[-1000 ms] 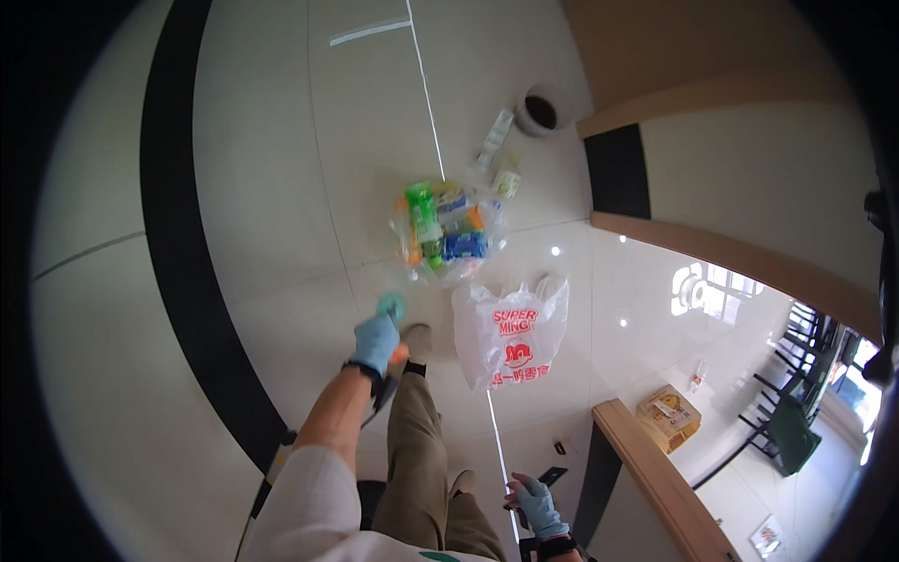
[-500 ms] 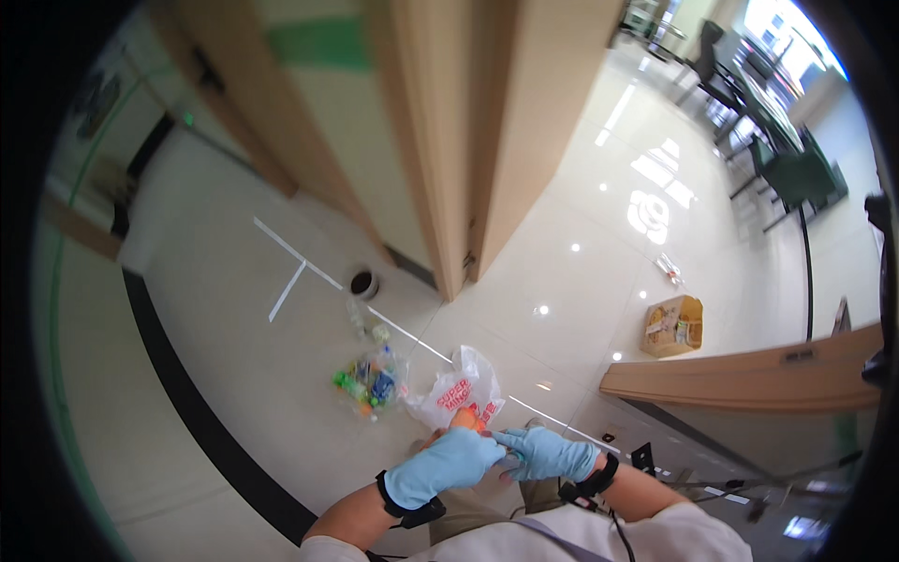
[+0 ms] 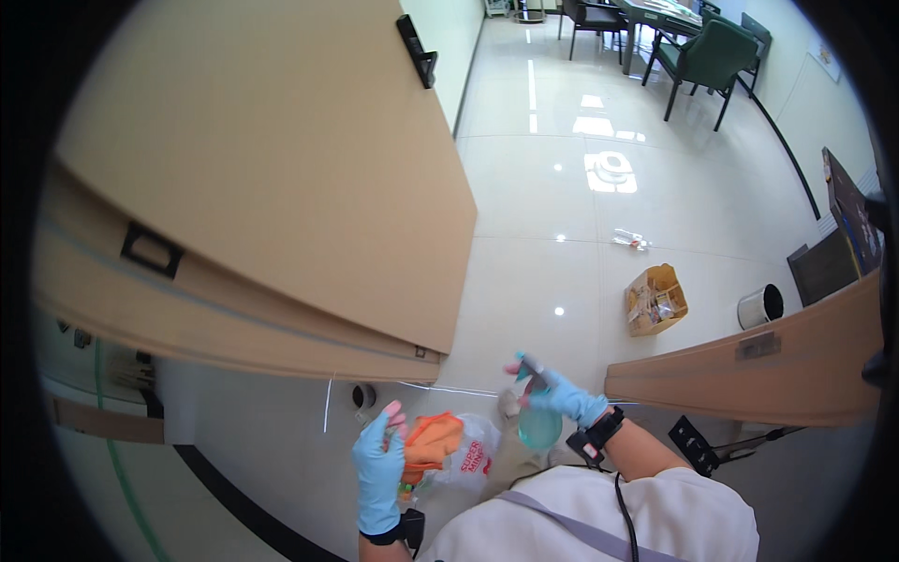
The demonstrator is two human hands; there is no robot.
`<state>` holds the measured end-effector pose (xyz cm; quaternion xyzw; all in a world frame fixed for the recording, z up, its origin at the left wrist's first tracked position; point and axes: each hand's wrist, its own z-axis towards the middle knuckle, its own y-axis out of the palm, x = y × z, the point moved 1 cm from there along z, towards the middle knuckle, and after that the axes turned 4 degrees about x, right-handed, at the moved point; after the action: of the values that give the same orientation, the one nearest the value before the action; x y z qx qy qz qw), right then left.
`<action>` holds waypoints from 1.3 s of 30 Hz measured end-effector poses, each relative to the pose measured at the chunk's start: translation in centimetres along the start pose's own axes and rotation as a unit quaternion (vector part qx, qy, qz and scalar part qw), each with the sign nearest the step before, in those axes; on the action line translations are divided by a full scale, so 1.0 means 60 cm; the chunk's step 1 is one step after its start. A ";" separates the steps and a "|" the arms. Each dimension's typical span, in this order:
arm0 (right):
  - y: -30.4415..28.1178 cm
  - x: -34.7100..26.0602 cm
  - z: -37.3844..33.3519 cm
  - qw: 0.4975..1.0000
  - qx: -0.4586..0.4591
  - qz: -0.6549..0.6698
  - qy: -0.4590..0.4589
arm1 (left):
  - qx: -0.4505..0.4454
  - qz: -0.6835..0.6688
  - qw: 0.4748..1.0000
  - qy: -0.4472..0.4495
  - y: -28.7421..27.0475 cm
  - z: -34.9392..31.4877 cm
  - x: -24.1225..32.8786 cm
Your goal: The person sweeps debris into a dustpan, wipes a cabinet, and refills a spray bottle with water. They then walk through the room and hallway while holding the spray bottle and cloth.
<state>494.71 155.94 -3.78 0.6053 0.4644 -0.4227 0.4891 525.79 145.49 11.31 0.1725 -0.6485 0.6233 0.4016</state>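
A person's two gloved hands, seen from above over a glossy pale floor (image 3: 543, 272), each occupied with one object. The left hand (image 3: 379, 468), in a light-blue glove that leaves the fingertips bare, has its fingers gathered on an orange cloth (image 3: 435, 440); the cloth hangs bunched to the right of the hand and overlaps the edge of a white bag (image 3: 475, 457) with red print, which lies on the floor. The right hand (image 3: 569, 398), gloved alike, has its fingers closed round the upper part of a teal spray bottle (image 3: 540, 429), whose body shows below the grip, while its head rises above (the head and nearby fingertips are blurred, so whether the trigger is pressed cannot be told). The two hands stand well apart, with the bag between them and the person's pale shirt (image 3: 599, 520) beneath. Beyond the left hand, a small pail (image 3: 363, 396) with a dark interior stands near the foot of a wide wooden door (image 3: 290, 169) fitted with a black handle (image 3: 417, 54). Ahead and to the right, a tan box (image 3: 655, 300) stands open, its contents too small to identify; a clear bottle (image 3: 631, 240) lies just beyond it, and a white bin (image 3: 760, 306) stands to its right. A green chair (image 3: 707, 58) occupies the far end of the floor.
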 end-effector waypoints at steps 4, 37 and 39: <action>-0.179 -0.040 0.054 0.978 0.201 -0.054 -0.026 | -0.102 0.176 0.979 0.020 0.040 0.079 -0.071; -1.202 -0.070 0.218 0.457 0.887 0.041 0.059 | -0.520 0.334 0.784 -0.052 0.876 1.293 -0.184; -1.198 -0.065 0.212 0.462 0.880 0.100 0.041 | -0.556 0.380 0.738 0.044 0.992 1.383 -0.115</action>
<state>423.05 149.32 -16.44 0.7739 -0.1977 -0.5308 -0.2832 461.59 74.75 -25.38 -0.3700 -0.8731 0.2591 0.1834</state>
